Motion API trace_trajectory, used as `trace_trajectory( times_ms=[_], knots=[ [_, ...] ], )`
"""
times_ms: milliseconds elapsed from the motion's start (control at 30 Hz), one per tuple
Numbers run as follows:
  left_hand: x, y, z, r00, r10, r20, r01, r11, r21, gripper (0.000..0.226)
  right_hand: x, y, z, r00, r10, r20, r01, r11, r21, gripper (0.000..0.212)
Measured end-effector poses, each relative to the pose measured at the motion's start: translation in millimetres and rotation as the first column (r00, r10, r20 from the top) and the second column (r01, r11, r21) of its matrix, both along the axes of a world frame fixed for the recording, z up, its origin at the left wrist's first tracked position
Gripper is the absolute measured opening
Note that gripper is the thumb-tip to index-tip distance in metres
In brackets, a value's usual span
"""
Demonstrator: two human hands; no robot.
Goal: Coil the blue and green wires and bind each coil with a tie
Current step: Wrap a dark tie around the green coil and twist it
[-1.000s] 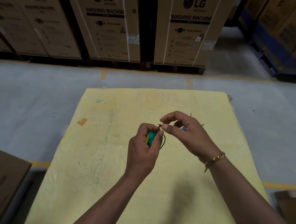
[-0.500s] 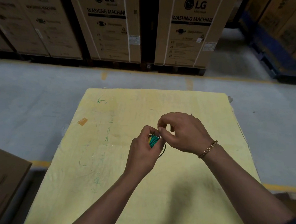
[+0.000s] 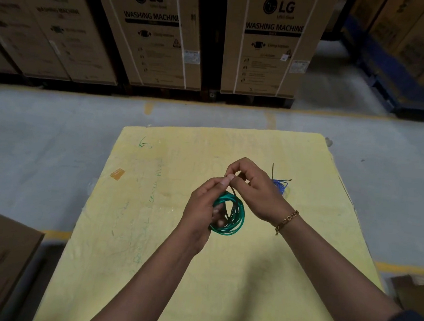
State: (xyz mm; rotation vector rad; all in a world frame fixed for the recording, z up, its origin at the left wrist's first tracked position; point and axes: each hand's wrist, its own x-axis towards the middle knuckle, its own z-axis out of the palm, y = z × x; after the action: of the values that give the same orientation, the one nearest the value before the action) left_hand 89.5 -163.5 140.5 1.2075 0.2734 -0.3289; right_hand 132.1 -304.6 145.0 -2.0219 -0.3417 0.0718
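A dim warehouse seen from above, looking down at two hands. A row of tall cardboard boxes (image 3: 271, 44) printed "LG Washing Machine" stands along the far side, on a grey floor (image 3: 43, 148) marked with yellow lines. In front lies a wide pale yellow surface (image 3: 248, 275) with faint green scribbles (image 3: 154, 181) and a small orange patch (image 3: 117, 174) toward its left. The corner of another brown box (image 3: 0, 266) shows at the lower left.

Both forearms reach in from the near edge and meet above the middle of the surface. The right wrist wears a gold chain bracelet (image 3: 287, 219).

The left hand (image 3: 202, 209) curls its fingers through and around the left side of the green wire (image 3: 237, 219), so its grip is closed on the coil. The green wire is wound into a ring of many glossy turns, slightly taller than it is wide, with its open face turned up toward the camera. Its longer axis runs from near to far. Whether its lower edge touches the surface cannot be told.

The right hand (image 3: 256, 191) is just beyond the coil, its grip pinching the upper end of a thin dark tie (image 3: 234, 190) between thumb and forefinger, touching the left thumb tip. The tie slants down from the pinch into the ring.

The blue wire (image 3: 279, 186) lies on the surface just right of the right hand, mostly hidden by it. One loose end points right, and a thin dark strand (image 3: 272, 171) points toward the far edge.
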Motion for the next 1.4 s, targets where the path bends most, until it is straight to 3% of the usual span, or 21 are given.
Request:
trace_trajectory(
  times_ms=[133,267,433,600,800,967,1067,1233,1400],
  knots=[
    [1.5,1.7,2.9,0.997,-0.026,-0.077,0.016,0.993,-0.116,0.019,0.5,1.1,-3.3,0.999,0.042,0.014,-0.042,0.999,-0.031,0.013],
    [5.5,3.4,2.5,0.991,-0.064,-0.116,0.046,0.988,-0.148,0.019,3.0,2.1,-0.8,0.999,-0.018,-0.045,0.025,0.989,0.143,0.010],
    [6.6,3.6,-0.4,0.989,-0.114,-0.097,0.106,0.991,-0.085,0.018,7.3,-4.8,10.6,0.986,-0.128,-0.104,0.158,0.912,0.379,0.008],
    [8.7,2.3,-3.5,0.989,-0.056,-0.140,0.043,0.995,-0.092,0.017,5.4,-15.3,2.0,0.998,0.025,-0.061,-0.016,0.990,0.142,0.007],
    [12.6,-1.0,-12.8,0.985,-0.010,-0.172,0.002,0.999,-0.048,0.012,12.1,-14.4,-8.8,0.998,-0.010,0.057,0.013,0.999,-0.052,0.005],
    [9.9,1.2,-23.5,0.984,-0.034,-0.173,0.032,0.999,-0.017,0.008,26.1,-19.7,10.1,0.955,-0.295,0.037,0.282,0.939,0.198,0.007],
    [10.0,0.7,-26.4,0.984,-0.033,-0.173,0.027,0.999,-0.035,0.008,29.4,-21.1,20.6,0.934,-0.354,0.046,0.337,0.917,0.214,0.012],
    [10.9,-0.7,-29.6,0.965,-0.006,-0.261,-0.031,0.990,-0.137,0.012,19.9,-20.8,5.1,0.980,-0.079,-0.182,0.096,0.991,0.090,0.011],
    [14.5,-0.6,-32.7,0.957,-0.013,-0.290,-0.042,0.982,-0.182,0.014,10.0,-12.3,-14.4,0.985,-0.004,-0.173,0.001,1.000,-0.018,0.010]
  ],
)
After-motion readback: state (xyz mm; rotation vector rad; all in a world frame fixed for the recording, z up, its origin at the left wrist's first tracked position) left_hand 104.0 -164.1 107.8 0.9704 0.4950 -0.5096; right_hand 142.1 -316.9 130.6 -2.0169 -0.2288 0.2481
